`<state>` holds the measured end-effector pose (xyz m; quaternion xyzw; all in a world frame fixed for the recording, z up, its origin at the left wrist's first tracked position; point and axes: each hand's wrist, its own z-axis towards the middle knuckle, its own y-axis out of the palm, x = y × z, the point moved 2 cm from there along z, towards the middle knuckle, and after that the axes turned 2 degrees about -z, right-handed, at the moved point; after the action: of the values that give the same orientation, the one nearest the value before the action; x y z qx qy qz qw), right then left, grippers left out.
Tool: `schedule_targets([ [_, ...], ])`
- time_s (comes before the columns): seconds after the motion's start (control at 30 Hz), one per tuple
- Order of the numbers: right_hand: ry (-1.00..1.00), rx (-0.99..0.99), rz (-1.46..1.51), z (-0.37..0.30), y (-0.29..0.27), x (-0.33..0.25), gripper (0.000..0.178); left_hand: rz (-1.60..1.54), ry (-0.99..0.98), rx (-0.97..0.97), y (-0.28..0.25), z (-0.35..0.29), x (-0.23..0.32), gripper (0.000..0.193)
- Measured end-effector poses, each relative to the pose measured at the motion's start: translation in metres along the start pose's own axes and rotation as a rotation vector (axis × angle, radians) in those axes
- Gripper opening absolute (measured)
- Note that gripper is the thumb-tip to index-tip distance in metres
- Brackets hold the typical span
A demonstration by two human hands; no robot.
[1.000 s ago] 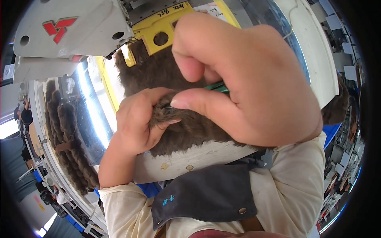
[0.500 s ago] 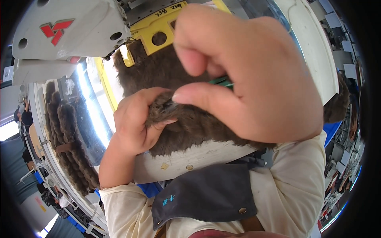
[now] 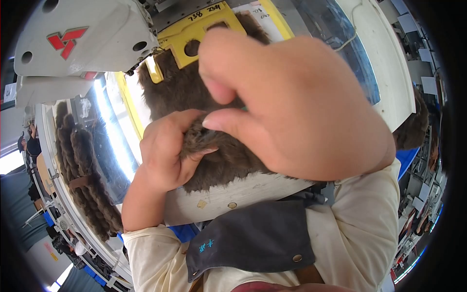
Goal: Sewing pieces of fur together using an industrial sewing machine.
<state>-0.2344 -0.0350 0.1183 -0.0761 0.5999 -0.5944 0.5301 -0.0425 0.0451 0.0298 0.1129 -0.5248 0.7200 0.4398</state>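
A brown fur piece (image 3: 224, 163) lies under both hands, its near edge reaching over the white table edge. My left hand (image 3: 168, 146) is closed on a bunched fold of it, thumb below and fingers above. My right hand (image 3: 296, 107) is curled just above that fold, thumb and forefinger drawn towards each other. It grips a small green-handled tool, mostly hidden now; only a sliver of green shows behind the thumb. Whether the tool's tip touches the fur cannot be seen. A yellow template frame (image 3: 170, 34) rests on the far part of the fur.
A white sewing machine head (image 3: 102, 41) stands at the far left, close to the template. Rolled strips of brown fur (image 3: 80, 151) lie along the left side. A clear plastic sheet (image 3: 357, 48) and a white board (image 3: 394, 73) are at the right, with more fur (image 3: 413, 126) beyond.
My right hand has moved slightly left and down, covering most of the green tool that showed before. My left hand keeps its hold on the fur.
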Motion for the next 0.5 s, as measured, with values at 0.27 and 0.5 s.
schedule_targets([
  [0.27, 0.040, -0.016, 0.081, -0.002, -0.009, 0.003, 0.035, 0.008, 0.059, 0.012, -0.001, 0.004, 0.002, 0.042],
  [0.5, -0.014, 0.000, 0.125, -0.009, -0.008, 0.010, 0.036, 0.047, 0.122, 0.046, -0.002, 0.001, 0.000, 0.044],
])
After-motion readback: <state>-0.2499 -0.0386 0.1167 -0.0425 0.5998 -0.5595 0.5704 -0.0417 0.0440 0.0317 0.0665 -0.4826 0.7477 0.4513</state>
